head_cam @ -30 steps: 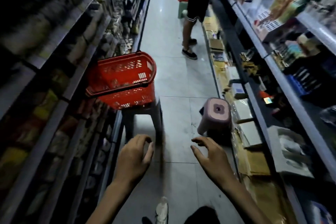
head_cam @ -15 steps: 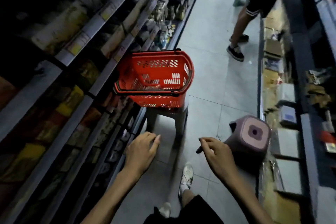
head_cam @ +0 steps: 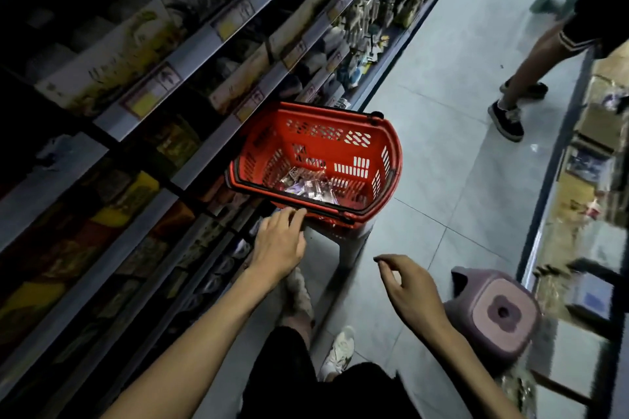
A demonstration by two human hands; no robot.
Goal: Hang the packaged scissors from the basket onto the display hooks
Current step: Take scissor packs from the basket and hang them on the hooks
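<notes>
The left hand [head_cam: 279, 245] had advanced to the basket [head_cam: 391, 160] rim at 12 o'clock, fingers straight; right hand [head_cam: 408, 286] empty (loosely curled). Packaged scissors [head_cam: 306, 185] lay inside. Tugging the rim could tip it off the stool [head_cam: 350, 248].

Location: a retail shop. I stand in an aisle. On my left, tiered shelving [head_cam: 200, 48] carries boxed goods, with price labels [head_cam: 149, 97] fixed along each shelf edge. A second shelf run [head_cam: 544, 214] lines my right. A tiled floor [head_cam: 452, 133] runs between them. A red plastic shopping basket [head_cam: 394, 160] rests on a stool [head_cam: 350, 245].
</notes>
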